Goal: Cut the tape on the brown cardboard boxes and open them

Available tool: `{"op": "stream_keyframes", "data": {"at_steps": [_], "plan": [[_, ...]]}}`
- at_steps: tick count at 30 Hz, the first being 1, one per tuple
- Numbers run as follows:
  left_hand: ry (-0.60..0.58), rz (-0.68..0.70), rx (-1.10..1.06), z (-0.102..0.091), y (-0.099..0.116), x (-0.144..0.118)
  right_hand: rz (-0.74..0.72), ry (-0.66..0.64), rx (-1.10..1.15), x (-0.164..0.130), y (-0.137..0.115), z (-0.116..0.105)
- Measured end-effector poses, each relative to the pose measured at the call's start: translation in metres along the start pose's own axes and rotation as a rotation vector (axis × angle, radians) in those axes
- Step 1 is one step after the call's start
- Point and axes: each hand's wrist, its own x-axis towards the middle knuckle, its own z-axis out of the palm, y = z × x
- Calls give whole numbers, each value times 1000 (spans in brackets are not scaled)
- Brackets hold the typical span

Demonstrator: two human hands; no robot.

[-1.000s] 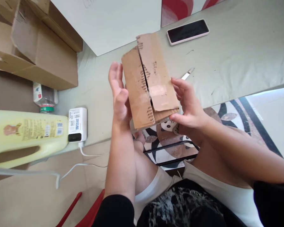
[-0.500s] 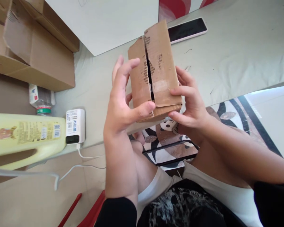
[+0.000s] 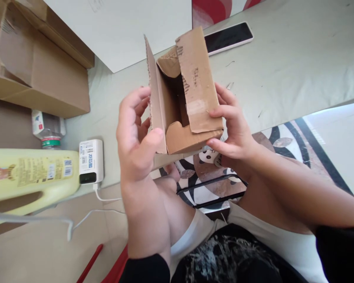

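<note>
small cardboard box [image 3: 183,98] looks light, thin, bendy; left hand [image 3: 134,137] pinches open flap, right hand [image 3: 233,125] clamps side, above desk edge [image 3: 283,114].

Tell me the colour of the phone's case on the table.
Pale pink case around a black screen on the phone; the head view shows it.

a pale grey-green table surface [image 3: 297,59] fills the upper right of the frame, lit evenly by bright daylight. a white board [image 3: 120,27] lies across the upper middle, with a red and white patterned patch [image 3: 215,10] at the top edge beside it. the floor [image 3: 286,137] at the right middle shows dark curved lines on pale tile, with a panda-patterned mat [image 3: 208,173] in the centre. brown cardboard [image 3: 47,70] sits in the upper left, and a tan surface [image 3: 47,255] covers the lower left.
</note>
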Motion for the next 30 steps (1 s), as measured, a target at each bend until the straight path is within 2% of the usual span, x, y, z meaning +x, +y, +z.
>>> {"op": "stream_keyframes", "data": {"at_steps": [3,6,9,16,23,30], "plan": [[43,138,-159,-3,-14,-3,-34,5,16,0,1,1],[180,263,-191,-5,-27,-3,-34,7,16,0,1,2],[248,331,-209,-6,-32,-2,-14,7,10,1,0,2],[321,399,-226,-2,-32,-3,-69,23,31,0,-1,1],[346,452,-82,-8,-39,-1,-174,67,67,2,-5,1],[400,367,-146,-6,-46,0,-62,13,27,0,1,1]]}}
